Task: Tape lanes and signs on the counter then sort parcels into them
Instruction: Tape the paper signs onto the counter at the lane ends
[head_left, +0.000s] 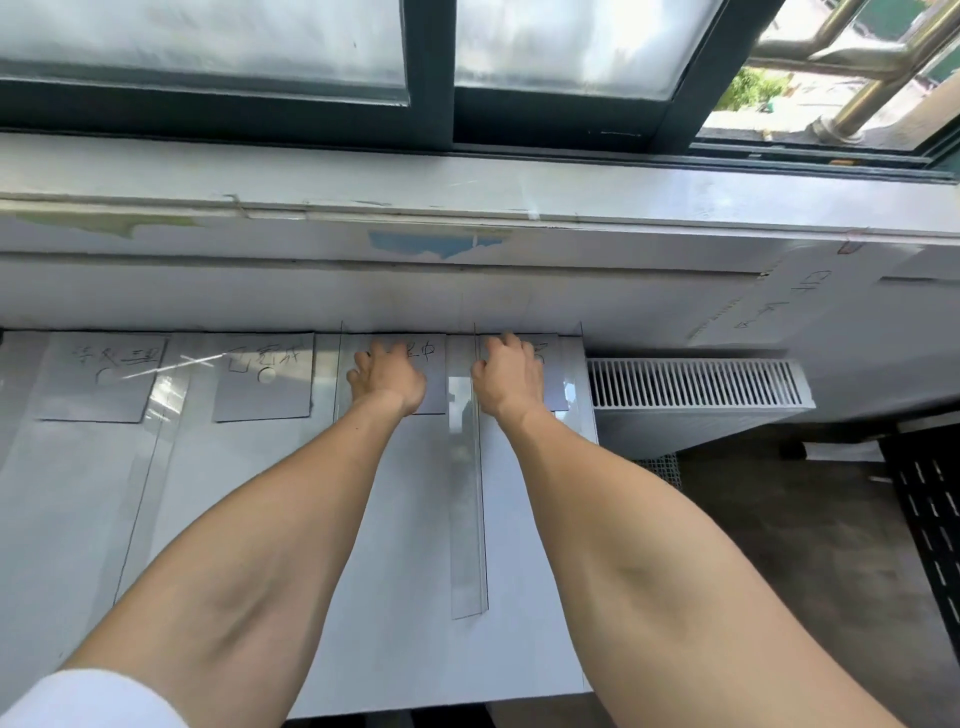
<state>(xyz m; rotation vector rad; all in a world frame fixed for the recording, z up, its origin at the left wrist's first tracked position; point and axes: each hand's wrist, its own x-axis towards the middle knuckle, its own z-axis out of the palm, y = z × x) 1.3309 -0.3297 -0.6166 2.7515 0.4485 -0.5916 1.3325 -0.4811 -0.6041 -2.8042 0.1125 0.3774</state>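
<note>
Though under left hand (387, 376), sign (434, 358) lettering half-hidden.

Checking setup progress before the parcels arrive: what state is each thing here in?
leftmost sign: flat on counter, uncovered
second sign: flat, uncovered
third sign: flat, under left hand
rightmost sign: flat, under right hand
left hand: fingers bent, grip unclear
right hand: fingers bent, grip unclear
clear tape strip: laid along counter between the arms
window: open at the right

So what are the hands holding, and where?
Nothing seems gripped. The left hand presses one sign, the right hand the next sign's top edge; its curled fingertips are hidden.
</note>
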